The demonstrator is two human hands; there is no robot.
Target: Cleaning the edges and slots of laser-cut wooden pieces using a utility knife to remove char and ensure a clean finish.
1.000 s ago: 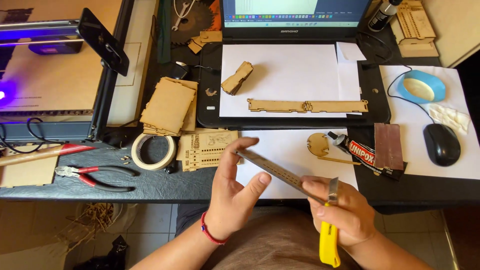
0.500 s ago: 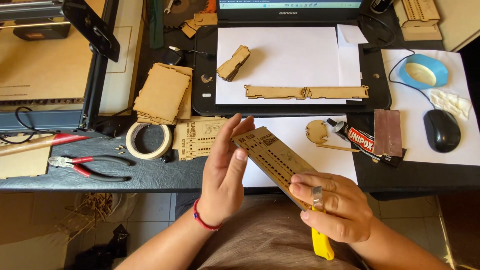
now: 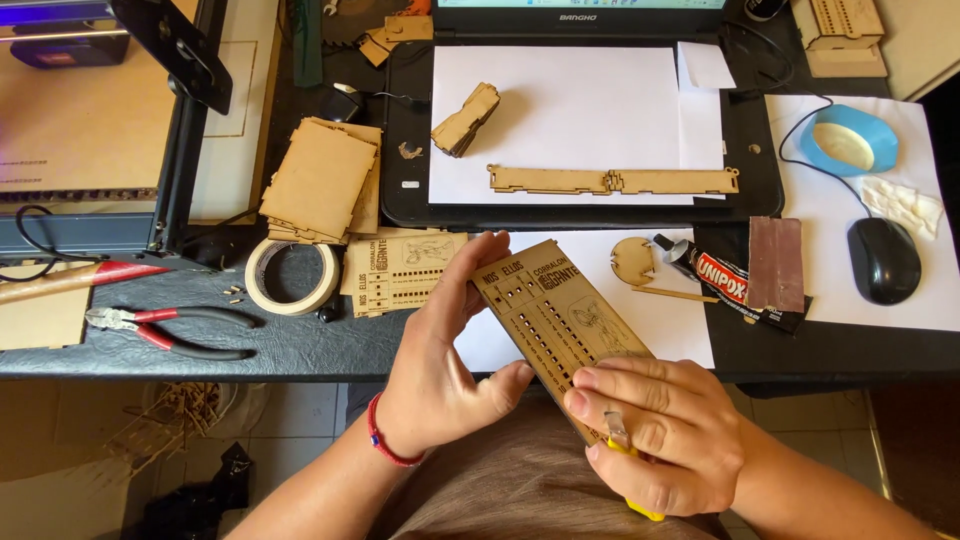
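Dark desk surface fills the upper 2 thirds of the frame, crowded with craft gear. At lower centre, 1 laser-cut wooden panel, engraved and pierced with rows of small slots, is held tilted above the desk edge. The left hand cups its left edge, fingers spread along the upper side and thumb pressed against the lower edge. The right hand closes over the panel's lower right end, fingers curled on its face; the same hand also clamps 1 yellow utility knife, mostly hidden under the fingers.

Left of centre lies 1 roll of masking tape, touching a second engraved panel flat on the desk. Above them sits 1 stack of plain wooden sheets. 1 pair of red-handled pliers lies at the left edge. On the white paper over the laptop rest 1 long notched wooden strip and 1 small bundle of wood pieces. At right: 1 glue tube, 1 brown sanding block, 1 black mouse.
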